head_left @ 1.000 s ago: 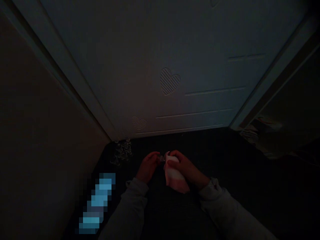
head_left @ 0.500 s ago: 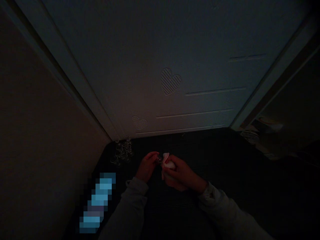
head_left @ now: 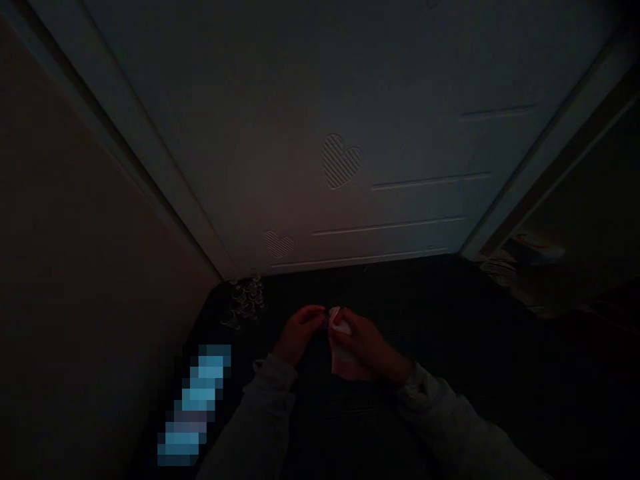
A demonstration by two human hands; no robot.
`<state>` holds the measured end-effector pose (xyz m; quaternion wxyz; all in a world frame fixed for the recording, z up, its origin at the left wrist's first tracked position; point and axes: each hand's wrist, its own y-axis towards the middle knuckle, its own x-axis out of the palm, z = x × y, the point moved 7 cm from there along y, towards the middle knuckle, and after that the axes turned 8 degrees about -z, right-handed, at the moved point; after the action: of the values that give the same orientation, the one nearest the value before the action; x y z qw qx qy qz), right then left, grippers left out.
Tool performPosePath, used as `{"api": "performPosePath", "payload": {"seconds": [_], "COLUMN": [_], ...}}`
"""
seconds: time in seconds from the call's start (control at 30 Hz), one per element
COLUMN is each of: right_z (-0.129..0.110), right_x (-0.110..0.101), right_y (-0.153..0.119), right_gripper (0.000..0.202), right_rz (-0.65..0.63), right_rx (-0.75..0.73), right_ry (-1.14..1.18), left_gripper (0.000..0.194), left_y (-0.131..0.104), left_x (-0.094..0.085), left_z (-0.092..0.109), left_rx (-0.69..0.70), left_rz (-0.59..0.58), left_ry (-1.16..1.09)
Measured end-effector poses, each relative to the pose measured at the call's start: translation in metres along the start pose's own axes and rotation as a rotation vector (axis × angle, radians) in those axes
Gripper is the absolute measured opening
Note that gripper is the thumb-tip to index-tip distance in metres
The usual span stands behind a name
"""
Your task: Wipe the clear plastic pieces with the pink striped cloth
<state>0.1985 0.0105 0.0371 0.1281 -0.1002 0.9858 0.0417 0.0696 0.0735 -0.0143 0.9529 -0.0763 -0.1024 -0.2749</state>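
In dim light, my left hand (head_left: 300,332) is closed, with its fingertips pinched round a small shiny piece (head_left: 327,315) that is too dark to name. My right hand (head_left: 370,339) grips a pale pinkish cloth (head_left: 345,363), whose top edge meets the shiny piece between the two hands. The lower part of this cloth hangs below my right fingers. Farther left, by the foot of the door, lies a heap of several small shiny ring-like pieces (head_left: 245,300).
A white door (head_left: 400,133) with striped heart shapes and grooves rises straight ahead over the dark surface (head_left: 320,413). A blurred-out bright screen (head_left: 195,403) lies at lower left, along the wall. Pale items, hard to make out, sit beyond the door frame at right.
My left fingers have come closer to the cloth and cover more of the shiny piece. The cloth now hangs more open below my right hand. The light is a little dimmer.
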Motion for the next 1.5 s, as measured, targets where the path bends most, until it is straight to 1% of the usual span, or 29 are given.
{"api": "performPosePath", "payload": {"seconds": [0.17, 0.3, 0.43, 0.5, 0.57, 0.63, 0.77, 0.93, 1.03, 1.27, 1.37, 1.5], "right_z": [0.004, 0.013, 0.021, 0.022, 0.021, 0.02, 0.019, 0.024, 0.029, 0.036, 0.037, 0.036], "right_x": [0.003, 0.007, 0.017, 0.021, 0.024, 0.025, 0.025, 0.022, 0.021, 0.026, 0.026, 0.017], "right_y": [0.0, 0.0, -0.001, -0.002, -0.004, -0.005, -0.01, -0.02, -0.02, -0.006, -0.001, 0.003], "right_gripper": [0.012, 0.024, 0.036, 0.037, 0.032, 0.028, 0.033, 0.037, 0.04, 0.021, 0.022, 0.02], "right_rz": [-0.018, -0.04, -0.152, -0.226, -0.276, -0.303, -0.318, -0.332, -0.34, -0.369, -0.322, -0.174], "right_rx": [0.046, 0.12, 0.205, 0.226, 0.238, 0.251, 0.287, 0.321, 0.331, 0.328, 0.295, 0.241], "right_ry": [0.122, 0.278, 0.464, 0.553, 0.623, 0.674, 0.723, 0.689, 0.644, 0.456, 0.331, 0.122], "left_gripper": [0.018, 0.019, 0.02, 0.02, 0.02, 0.02, 0.021, 0.02, 0.019, 0.019, 0.019, 0.019], "left_y": [0.0, -0.001, -0.003, -0.004, -0.004, -0.005, -0.006, -0.008, -0.008, -0.005, -0.004, -0.002], "left_x": [0.003, 0.004, 0.005, 0.006, 0.007, 0.008, 0.012, 0.016, 0.016, 0.012, 0.009, 0.005], "left_z": [0.0, 0.001, 0.001, 0.001, 0.001, 0.001, 0.003, 0.006, 0.005, 0.004, 0.004, 0.003], "left_rx": [-0.02, -0.027, -0.023, -0.021, -0.016, -0.007, 0.009, 0.02, 0.018, -0.013, -0.014, 0.004], "left_rz": [-0.042, -0.062, -0.083, -0.099, -0.117, -0.134, -0.162, -0.18, -0.178, -0.148, -0.127, -0.094], "left_ry": [0.026, 0.028, 0.021, 0.016, 0.008, -0.004, -0.032, -0.049, -0.047, -0.032, -0.017, 0.008]}}
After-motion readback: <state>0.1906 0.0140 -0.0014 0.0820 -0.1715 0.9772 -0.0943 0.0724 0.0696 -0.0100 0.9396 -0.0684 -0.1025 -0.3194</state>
